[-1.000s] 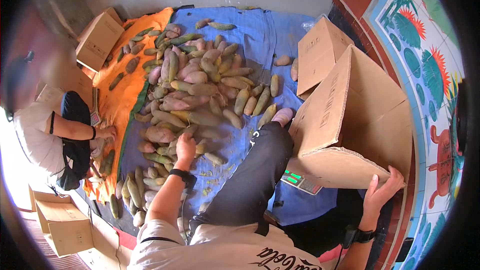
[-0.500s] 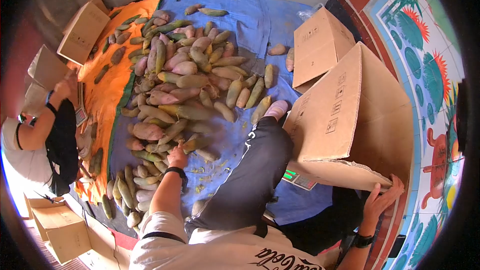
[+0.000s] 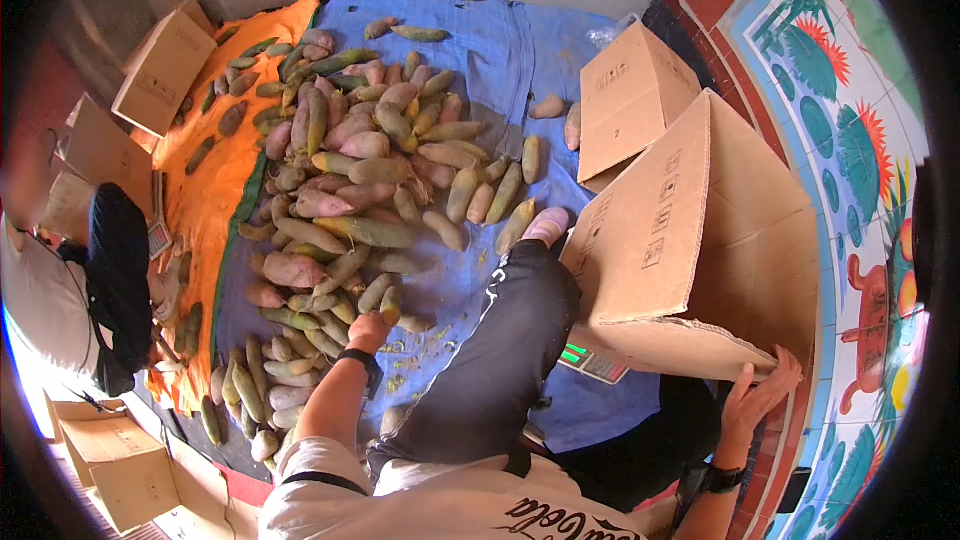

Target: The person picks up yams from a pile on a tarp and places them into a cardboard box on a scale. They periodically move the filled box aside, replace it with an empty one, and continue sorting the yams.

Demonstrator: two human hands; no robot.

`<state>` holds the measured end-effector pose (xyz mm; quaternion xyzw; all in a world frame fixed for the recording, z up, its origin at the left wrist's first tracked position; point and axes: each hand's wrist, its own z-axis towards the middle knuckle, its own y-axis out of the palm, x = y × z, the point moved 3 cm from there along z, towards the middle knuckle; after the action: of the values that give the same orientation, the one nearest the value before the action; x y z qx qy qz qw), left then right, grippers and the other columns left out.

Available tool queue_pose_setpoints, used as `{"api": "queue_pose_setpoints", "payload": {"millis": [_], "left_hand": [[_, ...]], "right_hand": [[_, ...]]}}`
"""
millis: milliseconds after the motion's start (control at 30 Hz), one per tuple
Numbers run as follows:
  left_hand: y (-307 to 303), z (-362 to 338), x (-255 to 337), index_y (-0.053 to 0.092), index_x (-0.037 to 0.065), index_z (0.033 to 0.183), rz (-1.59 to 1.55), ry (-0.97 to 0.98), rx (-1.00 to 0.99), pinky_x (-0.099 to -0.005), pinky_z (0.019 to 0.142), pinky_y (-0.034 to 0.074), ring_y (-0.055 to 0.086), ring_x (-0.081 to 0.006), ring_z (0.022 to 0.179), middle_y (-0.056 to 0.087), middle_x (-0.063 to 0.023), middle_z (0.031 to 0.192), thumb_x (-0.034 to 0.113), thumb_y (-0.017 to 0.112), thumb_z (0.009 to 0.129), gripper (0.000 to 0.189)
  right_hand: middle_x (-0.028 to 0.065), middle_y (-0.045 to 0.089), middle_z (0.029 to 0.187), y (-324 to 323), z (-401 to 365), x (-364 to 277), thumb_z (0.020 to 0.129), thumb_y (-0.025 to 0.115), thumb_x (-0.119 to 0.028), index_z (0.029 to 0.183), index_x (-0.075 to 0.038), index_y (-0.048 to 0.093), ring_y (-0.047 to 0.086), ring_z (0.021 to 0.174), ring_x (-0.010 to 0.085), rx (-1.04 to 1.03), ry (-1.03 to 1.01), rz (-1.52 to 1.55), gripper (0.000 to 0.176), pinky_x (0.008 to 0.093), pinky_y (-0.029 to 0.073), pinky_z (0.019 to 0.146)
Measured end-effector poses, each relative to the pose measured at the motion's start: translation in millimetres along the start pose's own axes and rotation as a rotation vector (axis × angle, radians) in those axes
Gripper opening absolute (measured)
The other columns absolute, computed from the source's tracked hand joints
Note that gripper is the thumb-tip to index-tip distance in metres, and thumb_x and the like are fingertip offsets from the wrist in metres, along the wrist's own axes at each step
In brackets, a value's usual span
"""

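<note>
Cardboard box point(image 3: 690, 230) was held at its lower flap by the right hand point(image 3: 757, 392), fingers hooked over the edge. Left of the box, beyond the person's black-trousered leg point(image 3: 505, 340), the left hand point(image 3: 367, 332) stretched forward, fingers closed around the near end of a yellow-green fruit point(image 3: 390, 302) at the pile point(image 3: 370, 160). A scale point(image 3: 596, 361) lay under the box; a second person point(image 3: 60, 280) sat far left of it.

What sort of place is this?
Probably an informal produce packing spot on the floor: a heap of produce lies on a blue tarp and an orange tarp, and a digital scale shows under the cardboard box that the right hand holds.
</note>
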<state>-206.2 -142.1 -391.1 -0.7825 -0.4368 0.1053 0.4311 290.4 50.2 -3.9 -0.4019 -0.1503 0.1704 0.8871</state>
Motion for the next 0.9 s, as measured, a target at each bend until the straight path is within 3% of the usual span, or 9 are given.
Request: {"api": "queue_pose_setpoints", "payload": {"millis": [133,233,267,300,367,500,600,667,900], "left_hand": [[0.7,11.4,-0.1,0.065,0.009,0.099,0.026,0.117,0.086,-0.0407,0.078,0.051,0.063,-0.0309,0.093,0.065,-0.0149,0.098,0.035,0.055,0.079,0.033],[-21.7,3.7,4.9,0.063,0.004,0.091,-0.432,0.138,0.088,-0.0363,0.067,0.051,0.065,-0.0267,0.074,0.066,-0.0144,0.078,0.034,0.061,0.076,0.034],[-29.4,-2.0,8.9,0.061,0.001,0.083,-0.756,0.097,0.01,-0.0305,0.058,0.048,0.061,-0.018,0.062,0.064,-0.0105,0.066,0.026,0.064,0.078,0.026],[-46.0,-13.6,19.5,0.061,0.001,0.083,-0.751,0.105,0.016,-0.0305,0.058,0.048,0.061,-0.018,0.062,0.064,-0.0105,0.066,0.026,0.064,0.078,0.026],[-84.0,-42.9,49.9,0.057,0.001,0.076,-1.229,0.183,-0.03,-0.0273,0.054,0.044,0.056,-0.012,0.058,0.059,-0.0043,0.062,0.019,0.062,0.083,0.019],[-166.4,-100.7,116.0,0.056,0.004,0.078,-1.119,0.504,0.23,-0.0247,0.057,0.042,0.051,-0.0088,0.062,0.055,0.0007,0.068,0.018,0.056,0.088,0.017],[-224.2,-155.5,170.4,0.048,0.007,0.073,-1.137,0.673,0.283,-0.0255,0.069,0.042,0.047,-0.0087,0.069,0.05,0.0013,0.071,0.014,0.052,0.091,0.02],[-246.2,-187.1,204.5,0.049,0.007,0.077,-1.413,0.855,0.174,-0.0269,0.074,0.043,0.05,-0.0094,0.073,0.053,0.0005,0.074,0.013,0.052,0.091,0.016],[-261.5,-259.9,301.7,0.049,0.008,0.077,-1.276,1.296,0.086,-0.021,0.063,0.038,0.042,-0.0039,0.069,0.049,0.005,0.074,0.012,0.055,0.091,0.016]], "right_hand": [[0.0203,0.045,0.112,-2.6,4.2,-7.7,0.087,0.05,-0.028,0.116,0.002,0.044,0.041,0.106,0.0364,0.025,-0.013,-0.001,0.042,0.0492,0.03,0.094],[0.02,0.045,0.112,-4.1,5.7,-11.5,0.085,0.053,-0.025,0.115,0.002,0.044,0.041,0.106,0.0365,0.024,0.005,0.001,0.042,0.0493,0.03,0.094],[0.02,0.045,0.111,-3.9,5.9,-12.2,0.083,0.053,-0.024,0.115,0.002,0.044,0.04,0.105,0.0367,0.029,0.004,0.028,0.042,0.0493,0.03,0.094],[0.02,0.045,0.11,-3.6,6.2,-12.7,0.082,0.054,-0.023,0.114,0.002,0.044,0.04,0.105,0.0369,0.036,0.001,0.055,0.042,0.0493,0.03,0.094],[0.02,0.045,0.109,-3.5,6.5,-12.8,0.082,0.054,-0.024,0.114,0.002,0.044,0.04,0.104,0.037,0.037,0.01,0.068,0.041,0.0493,0.029,0.094],[0.0195,0.045,0.107,-3.9,8.2,-15.0,0.082,0.055,-0.024,0.113,0.001,0.044,0.04,0.103,0.0369,0.056,-0.019,0.066,0.041,0.05,0.029,0.094],[0.0192,0.045,0.106,-2.6,6.6,-14.4,0.082,0.055,-0.025,0.112,0.001,0.044,0.04,0.103,0.0369,0.068,-0.009,0.064,0.041,0.0506,0.029,0.094],[0.0193,0.045,0.107,-3.2,6.4,-14.9,0.082,0.056,-0.025,0.111,0.001,0.045,0.04,0.103,0.037,0.079,-0.01,0.073,0.041,0.0507,0.029,0.094],[0.0195,0.045,0.106,-6.5,6.0,-16.8,0.079,0.06,-0.023,0.111,0.001,0.045,0.04,0.103,0.0378,0.096,-0.006,0.087,0.042,0.0521,0.028,0.095]]}}
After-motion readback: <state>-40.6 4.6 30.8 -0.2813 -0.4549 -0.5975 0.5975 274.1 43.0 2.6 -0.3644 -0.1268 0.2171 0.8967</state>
